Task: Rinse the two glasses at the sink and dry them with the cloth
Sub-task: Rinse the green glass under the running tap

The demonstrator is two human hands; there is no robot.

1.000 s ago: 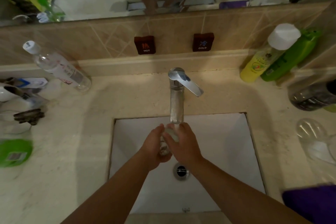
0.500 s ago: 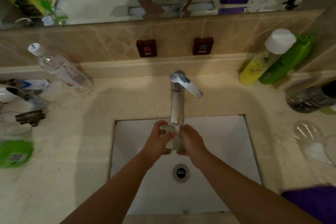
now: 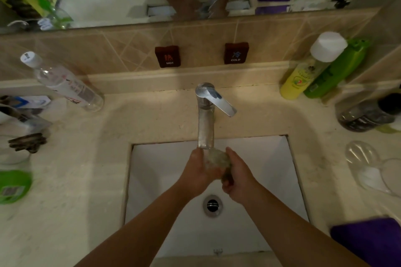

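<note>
The head camera looks down on a beige counter (image 3: 86, 180) with a white sink (image 3: 271, 169) let into its middle.

Over the sink's far edge, both hands meet under the tap (image 3: 205, 119). The left hand (image 3: 197, 174) is curled round the left side of a clear glass (image 3: 217, 158). The right hand (image 3: 238, 176) wraps the glass from the right, thumb up along its side, fingers closed underneath. The glass lies tilted between the palms, directly below the spout; its mouth cannot be made out. Whether water is running is hard to tell. The tap's lever points toward the right. The drain (image 3: 212, 205) lies just below the hands, near the sink's centre.

At the counter's right edge a second glass (image 3: 361, 156) lies on its side, touching another clear glass thing that runs out of view. In the near right corner lies a purple cloth (image 3: 368, 240), partly cut off, well apart from the hands.

In the far right corner lean a yellow bottle (image 3: 303, 76) with a white cap and a green bottle (image 3: 338, 71), touching each other. Nearer along the right edge stands a dark jar (image 3: 366, 115).

In the far left corner a clear bottle (image 3: 65, 84) lies tilted against the wall. Along the left edge sit blurred toiletries and a green-based container (image 3: 13, 184).

On the tiled wall behind the tap are two dark plaques marked HOT (image 3: 167, 56) and COLD (image 3: 236, 53). Above them a mirror (image 3: 104, 2) reflects the arms and the cloth.
</note>
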